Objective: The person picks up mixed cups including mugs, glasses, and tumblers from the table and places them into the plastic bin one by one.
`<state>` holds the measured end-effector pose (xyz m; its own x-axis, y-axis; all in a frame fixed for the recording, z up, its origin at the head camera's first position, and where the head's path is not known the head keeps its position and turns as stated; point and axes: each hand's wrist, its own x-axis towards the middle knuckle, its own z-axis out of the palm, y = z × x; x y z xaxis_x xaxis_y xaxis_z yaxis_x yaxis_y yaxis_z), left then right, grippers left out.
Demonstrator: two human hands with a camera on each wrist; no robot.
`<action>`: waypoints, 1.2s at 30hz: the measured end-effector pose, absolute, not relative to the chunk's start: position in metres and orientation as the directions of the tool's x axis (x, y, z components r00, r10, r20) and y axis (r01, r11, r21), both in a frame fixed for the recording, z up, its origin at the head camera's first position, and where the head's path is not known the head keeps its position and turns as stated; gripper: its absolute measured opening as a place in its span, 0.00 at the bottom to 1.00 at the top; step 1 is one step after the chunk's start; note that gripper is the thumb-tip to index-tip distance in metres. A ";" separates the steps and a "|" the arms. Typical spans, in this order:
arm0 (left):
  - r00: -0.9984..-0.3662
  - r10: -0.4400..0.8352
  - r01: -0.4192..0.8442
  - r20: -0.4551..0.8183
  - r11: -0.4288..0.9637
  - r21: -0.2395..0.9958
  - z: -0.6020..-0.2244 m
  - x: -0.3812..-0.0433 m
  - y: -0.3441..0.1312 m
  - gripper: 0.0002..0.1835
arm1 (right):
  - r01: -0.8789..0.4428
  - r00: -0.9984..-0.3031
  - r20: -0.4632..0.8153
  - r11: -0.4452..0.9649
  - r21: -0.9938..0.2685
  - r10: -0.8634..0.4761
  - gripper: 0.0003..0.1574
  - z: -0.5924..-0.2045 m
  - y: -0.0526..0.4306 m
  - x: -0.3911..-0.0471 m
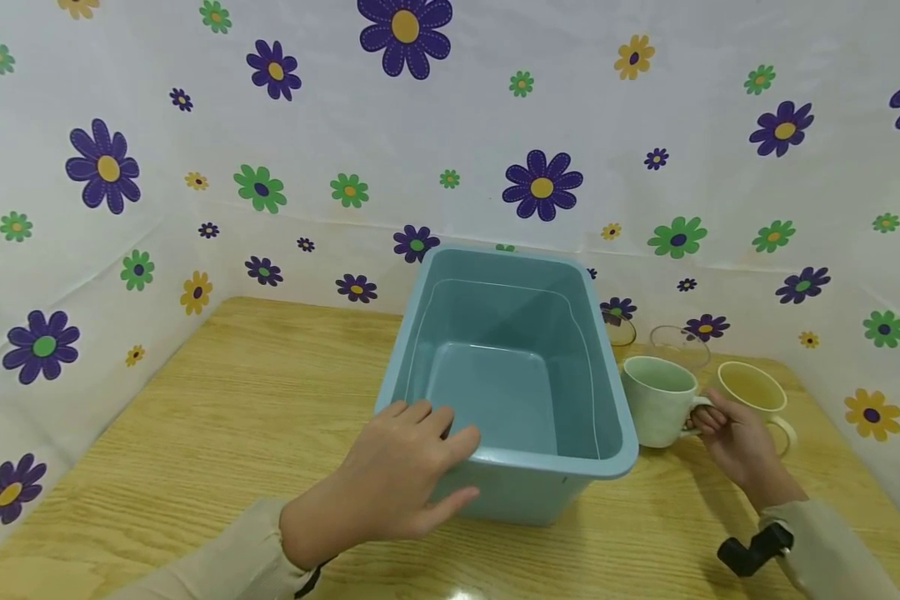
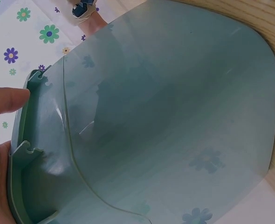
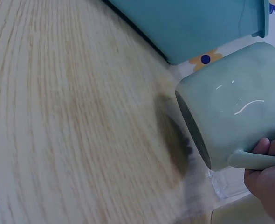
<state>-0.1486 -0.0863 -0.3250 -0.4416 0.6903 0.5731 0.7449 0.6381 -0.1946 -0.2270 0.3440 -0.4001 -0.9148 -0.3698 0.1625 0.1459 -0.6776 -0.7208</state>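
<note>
A blue plastic tub [image 1: 495, 492] stands on the table with nothing inside it. My left hand [image 1: 390, 479] holds the tub's near rim at the left corner, fingers over the edge and thumb on the outer side. To the right of the tub, my right hand [image 1: 738, 437] grips the handle of a pale green mug [image 1: 654, 408]. The mug is upright, and in the right wrist view its base appears just off the table, with a shadow beneath. Close by my right hand is a cream mug with a yellowish inside [image 1: 753, 387].
Two clear glass vessels [image 1: 678, 333] stand behind the green mug, partly hidden by it and the tub. The wooden table [image 1: 270, 400] meets a white flowered cloth [image 1: 307, 125] at the back and sides.
</note>
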 end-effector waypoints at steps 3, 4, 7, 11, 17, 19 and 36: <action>-0.435 0.690 0.745 0.579 0.637 -0.199 -0.325 -0.149 -0.086 0.21 | 0.167 -0.907 0.172 -0.703 -0.691 -0.384 0.27 -0.397 0.347 -0.226; -0.435 0.690 0.745 0.579 0.636 -0.199 -0.326 -0.149 -0.086 0.21 | 0.164 -0.907 0.174 -0.703 -0.692 -0.383 0.27 -0.395 0.348 -0.226; -0.437 0.692 0.747 0.575 0.635 -0.197 -0.325 -0.149 -0.086 0.21 | 0.150 -0.907 0.193 -0.718 -0.680 -0.373 0.27 -0.390 0.350 -0.226; -0.439 0.694 0.747 0.571 0.635 -0.197 -0.325 -0.149 -0.086 0.21 | 0.138 -0.895 0.237 -0.741 -0.657 -0.377 0.28 -0.383 0.351 -0.226; -0.434 0.692 0.747 0.577 0.634 -0.198 -0.325 -0.149 -0.086 0.21 | 0.140 -0.894 0.253 -0.766 -0.628 -0.370 0.26 -0.373 0.352 -0.224; -0.434 0.691 0.747 0.578 0.635 -0.198 -0.325 -0.149 -0.086 0.21 | 0.132 -0.898 0.251 -0.764 -0.631 -0.362 0.26 -0.369 0.352 -0.223; -0.436 0.691 0.751 0.576 0.632 -0.190 -0.325 -0.149 -0.086 0.21 | 0.091 -0.919 0.235 -0.750 -0.655 -0.317 0.27 -0.331 0.356 -0.218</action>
